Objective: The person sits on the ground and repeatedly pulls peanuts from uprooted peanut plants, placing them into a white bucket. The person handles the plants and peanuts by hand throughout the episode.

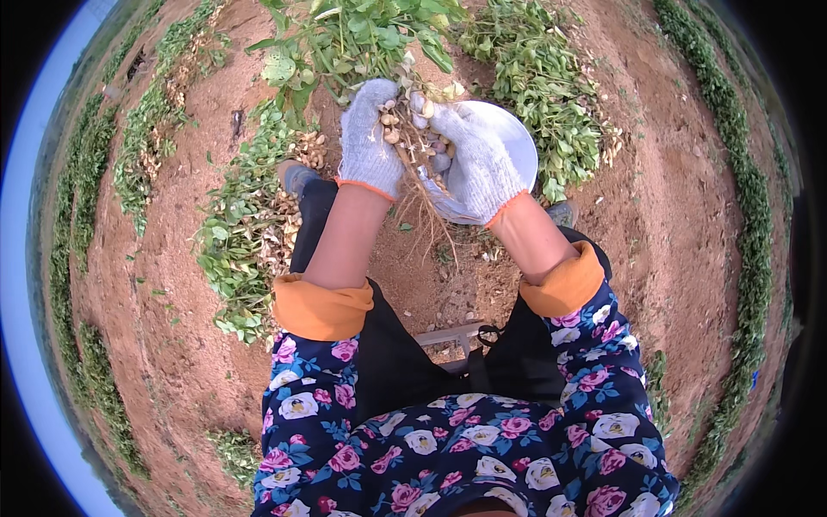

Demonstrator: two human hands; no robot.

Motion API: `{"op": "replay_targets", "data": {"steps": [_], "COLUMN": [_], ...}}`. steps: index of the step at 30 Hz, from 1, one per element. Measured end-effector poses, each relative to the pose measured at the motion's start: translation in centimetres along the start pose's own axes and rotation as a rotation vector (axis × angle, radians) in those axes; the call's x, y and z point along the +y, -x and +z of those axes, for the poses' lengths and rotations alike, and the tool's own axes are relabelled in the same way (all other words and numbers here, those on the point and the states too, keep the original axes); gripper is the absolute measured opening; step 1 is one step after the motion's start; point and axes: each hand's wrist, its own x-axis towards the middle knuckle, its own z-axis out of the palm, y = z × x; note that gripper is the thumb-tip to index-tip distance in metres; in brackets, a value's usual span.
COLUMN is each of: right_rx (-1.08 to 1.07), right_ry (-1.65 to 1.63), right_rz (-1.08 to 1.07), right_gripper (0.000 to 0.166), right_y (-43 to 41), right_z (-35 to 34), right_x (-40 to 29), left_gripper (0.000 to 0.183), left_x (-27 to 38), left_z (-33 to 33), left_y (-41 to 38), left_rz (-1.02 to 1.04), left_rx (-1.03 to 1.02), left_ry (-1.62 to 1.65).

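Observation:
A pulled peanut plant has its leafy top pointing away from me, with thin roots hanging towards me. My left hand, in a pale knitted glove with an orange edge, is closed around the plant's base beside a cluster of peanut pods. My right hand, gloved alike, has its fingers on pods at the other side of the roots. Beneath and beside the right hand is a white basin, tilted in view, with some pods inside. The right fingertips are partly hidden by pods and roots.
Heaps of peanut plants with pods lie on the reddish soil, one at the left and one at the upper right. Green crop rows run along both sides. My shoes stand near the heaps, and part of a low seat frame shows between my legs.

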Motion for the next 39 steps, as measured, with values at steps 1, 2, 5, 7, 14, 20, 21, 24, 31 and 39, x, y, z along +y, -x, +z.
{"op": "replay_targets", "data": {"steps": [1, 2, 5, 7, 14, 20, 21, 24, 31, 39], "right_rx": [0.020, 0.039, 0.074, 0.079, 0.070, -0.011, -0.073, 0.192, -0.166, -0.174], "right_ry": [-0.003, -0.005, 0.015, -0.024, -0.145, -0.689, -0.613, 0.633, 0.935, 1.267], "right_rz": [-0.001, -0.002, -0.003, -0.006, -0.045, 0.021, -0.039, -0.227, -0.256, -0.915], "right_gripper": [0.018, 0.018, 0.019, 0.015, 0.008, 0.013, 0.014, 0.017, 0.032, 0.027], "right_y": [-0.2, -0.4, -0.5, -0.6, -1.0, -4.6, -5.0, -1.7, -1.4, 1.5], "right_z": [-0.1, -0.2, -0.3, -0.5, -1.2, -6.3, -7.0, -4.2, -4.5, -0.7], "right_x": [0.1, 0.2, -0.2, -0.3, -0.2, -3.5, -4.3, -6.4, -3.0, -2.1], "left_gripper": [0.016, 0.015, 0.014, 0.014, 0.019, 0.023, 0.024, 0.027, 0.027, 0.033], "left_x": [-0.2, -0.6, -0.6, -0.6, -1.9, -1.1, -0.7, 1.2, 1.6, 1.0], "left_z": [0.0, -0.1, 0.8, 0.7, 0.2, -0.8, -1.8, -3.2, -2.5, -1.7], "left_y": [-0.2, -0.1, 0.6, 0.5, -1.2, -0.7, -1.2, -3.1, -1.9, -1.2], "left_rz": [0.006, 0.037, -0.007, -0.063, 0.088, -0.023, -0.050, -0.088, 0.012, 0.028], "left_rx": [0.016, 0.031, 0.037, -0.044, 0.005, -0.406, -0.549, -0.497, -0.416, -0.230], "left_ry": [0.013, -0.008, 0.006, 0.040, 0.055, 0.305, 0.393, 0.466, 0.392, 0.251]}}
